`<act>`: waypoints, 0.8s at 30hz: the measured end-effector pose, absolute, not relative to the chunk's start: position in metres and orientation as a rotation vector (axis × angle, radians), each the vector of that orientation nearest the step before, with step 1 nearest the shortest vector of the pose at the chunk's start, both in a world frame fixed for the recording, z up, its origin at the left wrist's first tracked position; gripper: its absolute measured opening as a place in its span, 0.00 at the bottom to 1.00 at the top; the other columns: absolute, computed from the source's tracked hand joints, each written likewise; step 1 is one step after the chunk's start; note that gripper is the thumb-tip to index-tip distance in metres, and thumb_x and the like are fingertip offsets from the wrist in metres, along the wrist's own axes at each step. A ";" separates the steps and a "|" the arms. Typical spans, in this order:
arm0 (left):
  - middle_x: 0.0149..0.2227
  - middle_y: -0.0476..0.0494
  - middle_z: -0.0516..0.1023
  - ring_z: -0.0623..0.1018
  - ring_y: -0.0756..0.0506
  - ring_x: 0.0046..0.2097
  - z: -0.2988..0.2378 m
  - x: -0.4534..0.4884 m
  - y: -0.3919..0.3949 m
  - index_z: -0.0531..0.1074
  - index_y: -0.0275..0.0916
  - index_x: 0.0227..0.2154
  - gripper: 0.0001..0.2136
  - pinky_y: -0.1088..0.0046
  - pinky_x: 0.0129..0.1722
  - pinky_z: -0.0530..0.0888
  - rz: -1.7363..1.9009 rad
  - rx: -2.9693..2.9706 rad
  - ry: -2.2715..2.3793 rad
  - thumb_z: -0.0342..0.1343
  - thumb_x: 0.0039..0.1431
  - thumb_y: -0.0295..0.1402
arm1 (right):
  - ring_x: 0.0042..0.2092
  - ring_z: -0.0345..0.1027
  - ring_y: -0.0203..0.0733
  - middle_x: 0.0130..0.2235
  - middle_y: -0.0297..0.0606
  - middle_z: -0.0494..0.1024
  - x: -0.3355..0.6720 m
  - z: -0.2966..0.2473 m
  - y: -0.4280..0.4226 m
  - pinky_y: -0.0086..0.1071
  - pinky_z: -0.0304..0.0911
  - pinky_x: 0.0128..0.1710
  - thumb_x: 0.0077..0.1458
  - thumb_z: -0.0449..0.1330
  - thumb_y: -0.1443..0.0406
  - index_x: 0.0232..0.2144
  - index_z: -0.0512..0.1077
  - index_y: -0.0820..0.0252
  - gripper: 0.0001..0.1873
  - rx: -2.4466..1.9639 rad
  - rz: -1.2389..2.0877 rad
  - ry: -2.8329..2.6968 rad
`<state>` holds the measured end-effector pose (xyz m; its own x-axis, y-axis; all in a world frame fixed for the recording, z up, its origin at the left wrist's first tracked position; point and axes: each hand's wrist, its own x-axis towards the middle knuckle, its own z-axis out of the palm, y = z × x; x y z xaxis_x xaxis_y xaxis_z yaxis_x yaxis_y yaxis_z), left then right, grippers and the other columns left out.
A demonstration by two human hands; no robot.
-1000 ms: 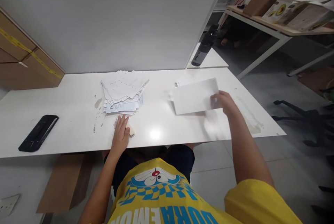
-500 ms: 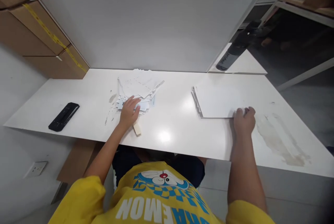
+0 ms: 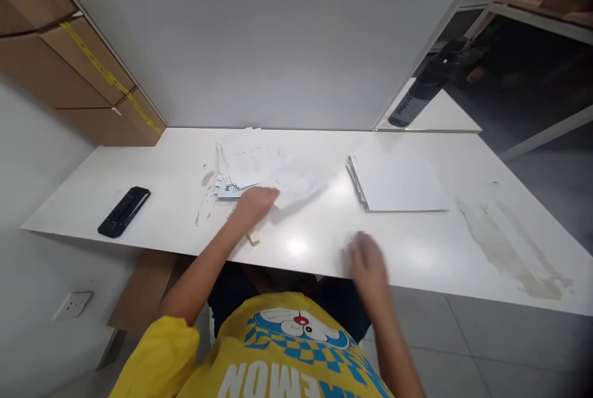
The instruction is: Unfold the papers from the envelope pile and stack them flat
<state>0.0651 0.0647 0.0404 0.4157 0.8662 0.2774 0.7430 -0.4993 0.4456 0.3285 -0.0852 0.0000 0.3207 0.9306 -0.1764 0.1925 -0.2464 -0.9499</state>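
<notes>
Since the earlier frame, the right hand (image 3: pixel 368 262) has come away from the neat paper stack (image 3: pixel 402 182), and the left hand (image 3: pixel 256 205) has drawn a sheet of paper (image 3: pixel 301 185) rightward over the loose paper pile (image 3: pixel 245 166). Nearest, to the right of the pile and nearer the body, the right hand is blurred; I cannot tell whether its fingers are parted or closed. Just in front of the pile lies a cream block (image 3: pixel 254 238). The left fingers pinch the sheet, which spreads to the pile's right. The neat stack sits well to the pile's right. A hurried pull could, I judge, drag uneven sheets out of the pile or crease the one-handed sheet.
</notes>
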 end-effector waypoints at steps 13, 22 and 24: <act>0.64 0.48 0.66 0.61 0.44 0.67 0.053 0.049 0.053 0.64 0.48 0.59 0.18 0.52 0.65 0.63 0.412 2.817 1.049 0.42 0.69 0.32 | 0.54 0.70 0.49 0.54 0.42 0.75 0.312 -0.042 -0.101 0.40 0.68 0.53 0.49 0.65 0.53 0.55 0.64 0.54 0.33 -1.501 1.181 -0.646; 0.56 0.36 0.75 0.73 0.40 0.60 0.051 -0.005 0.113 0.71 0.34 0.52 0.18 0.57 0.58 0.71 0.373 2.503 1.692 0.41 0.66 0.26 | 0.48 0.73 0.51 0.49 0.40 0.78 0.311 -0.016 -0.091 0.41 0.69 0.49 0.51 0.59 0.54 0.46 0.73 0.54 0.21 -1.632 1.284 -0.778; 0.55 0.36 0.76 0.74 0.40 0.58 0.055 -0.004 0.103 0.71 0.36 0.53 0.19 0.56 0.57 0.71 0.453 2.524 1.718 0.40 0.67 0.27 | 0.47 0.74 0.51 0.46 0.40 0.79 0.312 -0.010 -0.084 0.41 0.70 0.47 0.49 0.58 0.56 0.45 0.74 0.55 0.20 -1.650 1.298 -0.775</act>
